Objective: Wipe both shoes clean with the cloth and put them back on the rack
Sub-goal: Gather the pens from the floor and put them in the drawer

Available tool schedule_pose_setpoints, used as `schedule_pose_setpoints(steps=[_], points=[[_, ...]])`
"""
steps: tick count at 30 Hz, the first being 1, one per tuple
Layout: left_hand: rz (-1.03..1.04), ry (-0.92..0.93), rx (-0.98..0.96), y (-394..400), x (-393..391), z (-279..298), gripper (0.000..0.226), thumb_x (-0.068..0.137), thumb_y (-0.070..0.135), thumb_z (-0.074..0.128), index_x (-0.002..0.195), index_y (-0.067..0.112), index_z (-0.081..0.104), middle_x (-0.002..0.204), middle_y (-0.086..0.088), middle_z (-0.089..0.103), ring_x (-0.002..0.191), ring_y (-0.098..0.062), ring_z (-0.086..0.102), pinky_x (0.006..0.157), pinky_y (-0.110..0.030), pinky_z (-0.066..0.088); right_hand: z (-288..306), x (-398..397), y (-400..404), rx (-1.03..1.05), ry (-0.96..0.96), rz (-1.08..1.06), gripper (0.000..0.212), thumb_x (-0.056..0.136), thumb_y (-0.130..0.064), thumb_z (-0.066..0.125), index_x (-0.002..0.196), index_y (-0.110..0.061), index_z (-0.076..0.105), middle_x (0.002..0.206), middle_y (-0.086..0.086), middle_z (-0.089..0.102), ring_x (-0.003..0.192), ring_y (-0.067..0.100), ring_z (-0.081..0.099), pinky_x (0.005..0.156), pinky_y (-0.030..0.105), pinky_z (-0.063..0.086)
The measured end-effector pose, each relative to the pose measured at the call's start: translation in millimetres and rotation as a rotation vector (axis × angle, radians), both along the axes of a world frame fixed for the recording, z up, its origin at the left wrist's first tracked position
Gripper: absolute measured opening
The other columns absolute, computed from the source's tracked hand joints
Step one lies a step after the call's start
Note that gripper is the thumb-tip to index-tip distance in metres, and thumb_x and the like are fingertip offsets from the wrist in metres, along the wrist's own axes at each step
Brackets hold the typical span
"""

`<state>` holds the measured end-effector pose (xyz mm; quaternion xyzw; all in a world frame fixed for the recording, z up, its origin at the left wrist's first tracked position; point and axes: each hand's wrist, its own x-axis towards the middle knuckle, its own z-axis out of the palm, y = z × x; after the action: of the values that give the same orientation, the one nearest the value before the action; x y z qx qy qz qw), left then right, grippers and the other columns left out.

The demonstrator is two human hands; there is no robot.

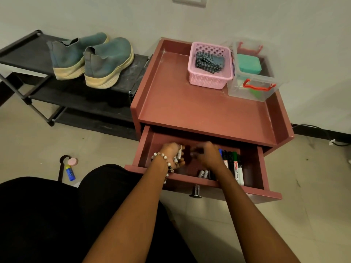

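While shoes [91, 59] sit racked, pink basket [209, 66] beside clear box [252, 80]

Bare cabinet top [199, 105] before basket [209, 73]; markers [234, 164] crowding drawer [252, 192] right.

Both bare forearms rise from the bottom of the frame toward its centre, converging; the left hand [173, 153] sits just left of centre, wrist ringed by a beaded bracelet [165, 162], fingers curled round small pale objects; the right hand [206, 154] lies just beside it, knuckles up, fingers bent downward, its grasp unclear; the hands are nearly touching.
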<state>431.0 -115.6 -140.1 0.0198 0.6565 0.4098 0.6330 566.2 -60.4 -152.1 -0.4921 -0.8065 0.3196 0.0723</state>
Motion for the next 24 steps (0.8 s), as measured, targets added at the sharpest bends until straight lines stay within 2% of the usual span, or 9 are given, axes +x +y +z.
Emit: schedule_pose_setpoints(steps=[3, 7, 11, 13, 15, 17, 20, 22, 24], points=[[-0.042, 0.014, 0.013, -3, 1, -2, 0.012, 0.091, 0.016, 0.064, 0.08, 0.011, 0.061, 0.071, -0.004, 0.058, 0.065, -0.016, 0.054, 0.055, -0.028, 0.051, 8, -2, -3, -0.345, 0.469, -0.144, 0.025, 0.083, -0.004, 0.069, 0.107, 0.002, 0.065, 0.089, 0.007, 0.068, 0.074, 0.012, 0.064, 0.068, 0.026, 0.054], [-0.044, 0.009, 0.032, -7, -2, -8, 0.014, 0.085, 0.019, 0.072, 0.081, 0.008, 0.065, 0.075, -0.005, 0.066, 0.068, -0.016, 0.062, 0.052, -0.028, 0.055, 9, -1, -4, -0.458, 0.409, -0.02, 0.036, 0.072, 0.0, 0.077, 0.105, -0.002, 0.065, 0.089, 0.009, 0.07, 0.077, 0.017, 0.068, 0.072, 0.029, 0.058], [0.005, -0.031, 0.036, -5, -1, -6, 0.018, 0.09, 0.019, 0.066, 0.084, 0.003, 0.062, 0.078, -0.012, 0.066, 0.064, -0.024, 0.064, 0.051, -0.033, 0.057, 10, -6, -2, -0.409, 0.403, -0.092, 0.023, 0.079, 0.007, 0.068, 0.102, 0.002, 0.066, 0.074, 0.005, 0.067, 0.06, 0.011, 0.063, 0.058, 0.024, 0.054], [-0.03, -0.011, 0.024, -3, 1, -6, 0.019, 0.097, 0.02, 0.056, 0.097, 0.002, 0.06, 0.084, -0.011, 0.064, 0.066, -0.021, 0.062, 0.049, -0.029, 0.054, 5, -6, 0, -0.349, 0.342, -0.151, 0.016, 0.087, 0.002, 0.061, 0.101, -0.003, 0.068, 0.07, 0.004, 0.064, 0.057, 0.01, 0.058, 0.057, 0.029, 0.05], [-0.027, 0.015, -0.003, -2, 0, -9, 0.026, 0.101, 0.021, 0.046, 0.116, 0.001, 0.055, 0.082, -0.007, 0.058, 0.066, -0.018, 0.056, 0.053, -0.027, 0.049, 0, -5, 3, -0.298, 0.173, -0.13, 0.021, 0.091, -0.004, 0.057, 0.108, -0.009, 0.069, 0.085, 0.003, 0.067, 0.07, 0.015, 0.062, 0.06, 0.027, 0.05], [0.0, 0.016, -0.016, -1, -2, -10, 0.025, 0.103, 0.016, 0.04, 0.122, 0.005, 0.05, 0.08, -0.006, 0.054, 0.067, -0.017, 0.051, 0.057, -0.028, 0.045, -3, 0, 4, -0.267, -0.099, 0.059, 0.027, 0.09, -0.002, 0.056, 0.113, -0.01, 0.069, 0.103, 0.002, 0.068, 0.088, 0.018, 0.064, 0.07, 0.023, 0.05], [0.048, -0.001, -0.014, 0, -1, -8, 0.023, 0.102, 0.011, 0.034, 0.12, 0.007, 0.048, 0.081, -0.007, 0.056, 0.068, -0.02, 0.053, 0.06, -0.032, 0.047, -5, 1, 0, -0.244, -0.428, 0.277, 0.03, 0.087, -0.002, 0.058, 0.116, -0.006, 0.062, 0.117, 0.01, 0.063, 0.108, 0.026, 0.059, 0.084, 0.028, 0.045], [0.068, -0.033, 0.014, 1, -2, -11, 0.022, 0.102, 0.009, 0.032, 0.116, 0.005, 0.049, 0.083, -0.008, 0.058, 0.077, -0.023, 0.059, 0.071, -0.036, 0.048, -7, 0, -2, -0.25, -0.483, 0.306, 0.029, 0.086, -0.001, 0.058, 0.115, -0.006, 0.058, 0.119, 0.012, 0.059, 0.108, 0.027, 0.057, 0.087, 0.031, 0.046], [0.072, -0.06, 0.027, 2, -2, -12, 0.017, 0.102, 0.006, 0.033, 0.096, 0.004, 0.05, 0.084, -0.008, 0.059, 0.1, -0.028, 0.063, 0.082, -0.039, 0.046, -10, -2, -1, -0.244, -0.471, 0.29, 0.03, 0.084, -0.003, 0.062, 0.114, -0.007, 0.058, 0.118, 0.013, 0.059, 0.106, 0.027, 0.058, 0.088, 0.032, 0.047]])
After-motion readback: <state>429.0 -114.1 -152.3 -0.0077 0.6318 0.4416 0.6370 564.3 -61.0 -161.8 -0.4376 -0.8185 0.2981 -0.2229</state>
